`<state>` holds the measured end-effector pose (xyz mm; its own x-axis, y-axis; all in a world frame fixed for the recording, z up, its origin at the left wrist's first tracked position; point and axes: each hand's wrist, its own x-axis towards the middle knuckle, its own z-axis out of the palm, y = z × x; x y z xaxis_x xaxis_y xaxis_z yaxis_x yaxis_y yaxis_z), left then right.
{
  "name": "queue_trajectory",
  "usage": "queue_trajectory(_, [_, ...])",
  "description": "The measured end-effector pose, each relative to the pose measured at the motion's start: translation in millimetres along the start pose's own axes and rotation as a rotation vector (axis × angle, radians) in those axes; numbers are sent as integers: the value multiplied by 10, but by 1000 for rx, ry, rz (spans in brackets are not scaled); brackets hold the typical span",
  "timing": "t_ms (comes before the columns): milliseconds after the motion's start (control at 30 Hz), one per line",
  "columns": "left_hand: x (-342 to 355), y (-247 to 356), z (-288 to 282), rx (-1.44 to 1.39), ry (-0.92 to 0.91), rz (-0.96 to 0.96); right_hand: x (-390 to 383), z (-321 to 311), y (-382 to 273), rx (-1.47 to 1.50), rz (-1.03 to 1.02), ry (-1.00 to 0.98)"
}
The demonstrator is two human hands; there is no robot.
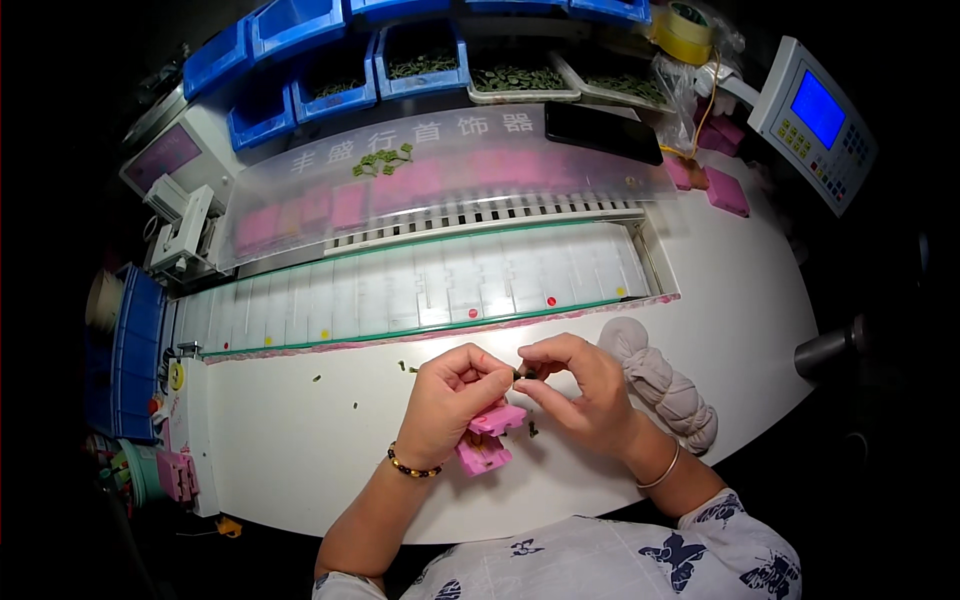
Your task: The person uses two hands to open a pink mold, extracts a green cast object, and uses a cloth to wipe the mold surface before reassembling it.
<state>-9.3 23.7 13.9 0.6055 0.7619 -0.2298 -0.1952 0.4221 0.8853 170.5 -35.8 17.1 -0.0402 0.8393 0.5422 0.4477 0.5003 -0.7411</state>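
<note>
My left hand [452,402] and my right hand [588,398] meet over the white worktop, thumbs and forefingers pinched together. Between their fingertips is a small dark green piece [530,375], too small to make out fully; both hands appear to grip it. Just under the left hand are two pink notched blocks [484,456], one above the other; whether the left hand's hidden fingers touch them, I cannot tell. A tiny dark green bit [533,429] lies beside the blocks. More green bits [402,366] are scattered left of the hands.
A conveyor with pale plates [390,285] crosses behind my hands. Beyond it, a clear cover [270,180] carries a green cluster [383,160] and a black phone [603,132]. Blue bins [423,60] line the back. A twisted cloth [660,385] lies right; a control panel [815,125] stands far right.
</note>
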Motion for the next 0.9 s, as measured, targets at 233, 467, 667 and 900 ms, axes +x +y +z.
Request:
queue_trajectory(233, [-10,26,13,-4,23,-17,-21,-4,-4,339,315,3])
queue_trajectory(467, [-2,4,7,11,23,-30,20,-68,-21,726,590,-5])
queue_trajectory(667, [1,-9,8,-11,26,-13,11,-61,-42,526,500,-19])
queue_trajectory(900, [-24,10,27,64,29,22,-17,13,-31,49,66,9])
